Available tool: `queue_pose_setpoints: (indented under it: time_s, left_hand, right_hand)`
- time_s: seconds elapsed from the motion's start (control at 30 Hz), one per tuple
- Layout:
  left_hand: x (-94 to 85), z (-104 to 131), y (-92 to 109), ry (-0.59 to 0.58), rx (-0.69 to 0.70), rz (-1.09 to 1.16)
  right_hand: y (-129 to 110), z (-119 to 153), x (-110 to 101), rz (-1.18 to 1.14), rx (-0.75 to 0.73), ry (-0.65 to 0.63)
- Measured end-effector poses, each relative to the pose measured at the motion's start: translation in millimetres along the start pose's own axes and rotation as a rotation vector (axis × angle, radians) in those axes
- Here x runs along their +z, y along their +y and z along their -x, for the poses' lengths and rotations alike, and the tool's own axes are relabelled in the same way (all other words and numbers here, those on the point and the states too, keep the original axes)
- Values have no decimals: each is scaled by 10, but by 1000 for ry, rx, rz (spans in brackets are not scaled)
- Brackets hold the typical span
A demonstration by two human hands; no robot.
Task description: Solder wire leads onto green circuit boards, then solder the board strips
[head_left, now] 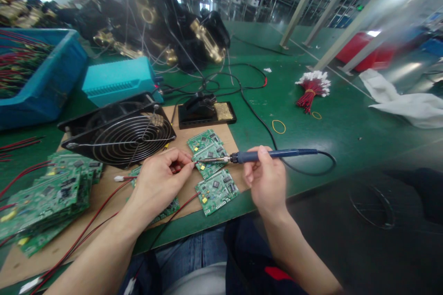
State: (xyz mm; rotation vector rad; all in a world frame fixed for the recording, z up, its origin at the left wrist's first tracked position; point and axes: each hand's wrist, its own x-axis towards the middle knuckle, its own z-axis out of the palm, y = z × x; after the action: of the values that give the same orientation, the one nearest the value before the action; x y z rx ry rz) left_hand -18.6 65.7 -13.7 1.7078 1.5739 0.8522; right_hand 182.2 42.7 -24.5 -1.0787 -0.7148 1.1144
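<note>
My right hand grips a soldering iron by its blue handle, the tip pointing left. The tip lies over the edge of a green circuit board, close to my left fingertips. Thumb and forefinger of my left hand are pinched on a thin red wire at that edge; its far end is mostly hidden by the hand. Another circuit board, with a red and black lead attached, lies nearer to me. One more board sits just behind. Part of a further board shows under my left wrist.
A black fan with a wire guard stands behind my left hand. Stacked boards lie left on cardboard. Behind are an iron stand with sponge, a turquoise box and a blue bin. Bundled leads lie right.
</note>
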Motion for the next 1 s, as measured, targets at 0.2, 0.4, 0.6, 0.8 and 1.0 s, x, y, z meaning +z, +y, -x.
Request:
queue_pose_setpoints:
  time_s: [0.2,0.4,0.6,0.8,1.0]
  left_hand:
    - [5,-3,-7,0,3,-5]
    - [5,0,16,-8,-12,-6]
    - [9,-9,-18,-20,-3,-7]
    - [15,-5,-58,-32,34,-34]
    - [17,89,15,80,271,-227]
  right_hand:
    - [4,1,-8,-7,-13,-3]
    - [-15,-12,-10,-47,-21,25]
    - [-40,-37,-31,-159,-121,88]
    - [-10,92,-134,-33,-448,-160]
    - [44,217,-242,228,-643,-199]
